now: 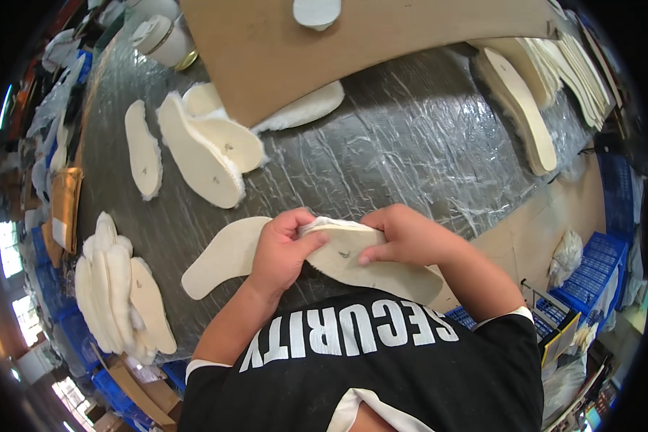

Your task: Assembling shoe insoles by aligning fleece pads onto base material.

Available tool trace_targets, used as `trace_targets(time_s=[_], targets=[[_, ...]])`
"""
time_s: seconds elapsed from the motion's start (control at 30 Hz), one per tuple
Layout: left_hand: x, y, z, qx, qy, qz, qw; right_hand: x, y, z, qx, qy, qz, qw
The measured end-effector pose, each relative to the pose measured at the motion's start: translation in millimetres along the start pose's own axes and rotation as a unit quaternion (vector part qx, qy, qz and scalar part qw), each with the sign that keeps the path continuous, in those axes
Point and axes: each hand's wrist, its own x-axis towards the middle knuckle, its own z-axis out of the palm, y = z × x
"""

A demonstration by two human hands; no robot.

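Between my hands is a cream shoe insole (371, 263) with white fleece showing along its far edge and a small dark mark on its face. My left hand (288, 245) pinches its left end, thumb on top. Opposite, my right hand (403, 234) grips the far right edge, thumb pressed on the face and fingers behind. The insole's near right part reaches toward my shirt. Another plain cream insole (227, 255) lies on the table, partly under my left hand.
Fleece insoles (201, 151) lie beyond my left hand, and a pile of them (111, 288) sits at left. More insoles (518, 108) are stacked far right. A brown board (381, 29) and a white lidded cup (165, 42) stand at the back. Blue crates (590, 266) are at right.
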Motion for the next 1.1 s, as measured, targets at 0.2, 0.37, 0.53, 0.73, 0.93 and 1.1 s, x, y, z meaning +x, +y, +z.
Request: trace_targets(time_s=[0.2,0.37,0.53,0.73,0.93,1.1], targets=[[0.1,-7.1,-8.4,-0.04,0.032,-0.013,0.999,-7.0,-1.3,0.7,-0.076,-0.013,0.001,0.997],[0.8,-2.8,-14.5,0.018,-0.093,0.05,0.994,-25.1,-3.0,-18.5,0.203,0.276,-0.075,0.936],[-3.0,12.0,27.8,0.055,-0.076,0.101,0.99,25.9,-41.2,1.5,0.318,0.221,-0.243,0.89],[13.6,96.4,-45.8,0.005,0.116,0.243,0.963,69.7,-51.3,24.3,0.077,0.196,-0.251,0.945],[-5.3,114.7,-126.8,0.499,0.32,0.152,0.791,73.6,-31.4,80.1,-0.319,0.109,-0.084,0.938],[-52.1,66.3,-122.1,0.626,0.127,-0.122,0.76,98.1,4.1,109.2,-0.451,0.192,-0.208,0.847]])
